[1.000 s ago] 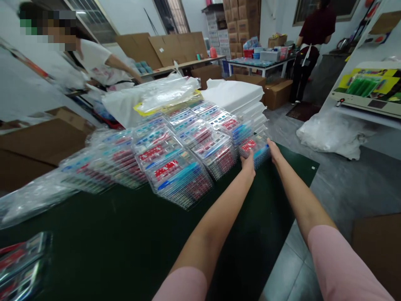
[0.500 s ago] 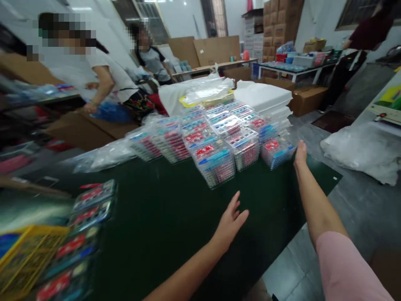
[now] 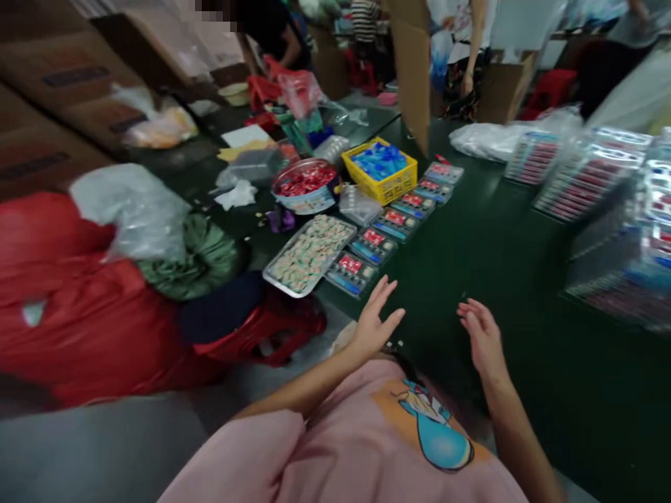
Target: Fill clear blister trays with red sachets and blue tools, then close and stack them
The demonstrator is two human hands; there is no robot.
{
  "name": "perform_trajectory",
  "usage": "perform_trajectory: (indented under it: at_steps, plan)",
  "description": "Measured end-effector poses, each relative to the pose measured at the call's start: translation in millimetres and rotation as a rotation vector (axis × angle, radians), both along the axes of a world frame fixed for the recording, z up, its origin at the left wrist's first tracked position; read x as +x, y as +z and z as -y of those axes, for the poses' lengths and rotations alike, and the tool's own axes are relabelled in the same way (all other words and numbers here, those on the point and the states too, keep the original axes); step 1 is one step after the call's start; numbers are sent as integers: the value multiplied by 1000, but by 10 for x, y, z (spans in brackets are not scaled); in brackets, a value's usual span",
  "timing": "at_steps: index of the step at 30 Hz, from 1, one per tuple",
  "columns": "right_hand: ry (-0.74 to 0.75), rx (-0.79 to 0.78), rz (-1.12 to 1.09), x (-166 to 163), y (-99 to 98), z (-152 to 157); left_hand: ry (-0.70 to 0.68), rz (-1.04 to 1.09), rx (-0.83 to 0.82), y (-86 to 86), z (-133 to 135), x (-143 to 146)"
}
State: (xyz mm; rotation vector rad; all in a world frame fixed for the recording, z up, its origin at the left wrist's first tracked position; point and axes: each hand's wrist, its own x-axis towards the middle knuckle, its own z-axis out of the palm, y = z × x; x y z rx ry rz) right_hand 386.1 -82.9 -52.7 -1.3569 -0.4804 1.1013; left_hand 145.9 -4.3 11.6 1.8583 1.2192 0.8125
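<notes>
My left hand [image 3: 374,314] is over the table's near edge, fingers spread and holding nothing, close to the nearest clear plastic pack [image 3: 350,272]. That pack, with a red label and a blue item inside, begins a slanting row of several similar packs. To the right, my right hand [image 3: 482,337] hovers above the dark green table [image 3: 445,279], fingers loosely bent, with no held thing visible. Beside the row lie a tray [image 3: 300,293] of small pale pieces, a round tub [image 3: 309,204] of red packets and a yellow basket [image 3: 388,187] of blue packets.
Stacked packs [image 3: 597,175] stand on the table at right, some blurred. At left are a red stool [image 3: 262,342] with a dark cushion, a large red sack [image 3: 78,300] and cardboard boxes [image 3: 57,77]. A cardboard flap [image 3: 412,70] rises behind the basket. Other people work further back.
My view has swung left, from the stacked packs to the row, tray and tub. My right hand has come away from the stacks, and both hands are now near my body.
</notes>
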Motion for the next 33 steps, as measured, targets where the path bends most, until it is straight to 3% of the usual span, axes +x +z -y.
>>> perform_trajectory:
  at_steps: [2, 4, 7, 9, 12, 16, 24, 30, 33]
  plan:
    - [241, -31, -153, -489, -3, -238, 125, -48, 81, -78, -140, -399]
    - [370, -59, -265, -866, -7, -439, 228, -127, 150, -192, -310, -787]
    - [423, -104, -311, -1308, -61, -705, 280, -308, 234, -397, -578, -1220]
    - [416, -125, -285, -1538, -116, -857, 247, -456, 270, -520, -733, -1352]
    - [391, -151, -224, -1770, -177, -1020, 184, -639, 252, -653, -876, -1340]
    - [362, -178, -149, -1855, -197, -1087, 139, -700, 198, -747, -835, -1177]
    - [266, -177, 7, -1706, -179, -965, 174, -413, 168, -793, -728, -1132]
    - [180, -142, -16, -1762, -70, -954, 232, -196, 98, -655, -812, -1174]
    - [122, -69, -13, -1729, -21, -1139, 246, -158, 112, -488, -1060, -1150]
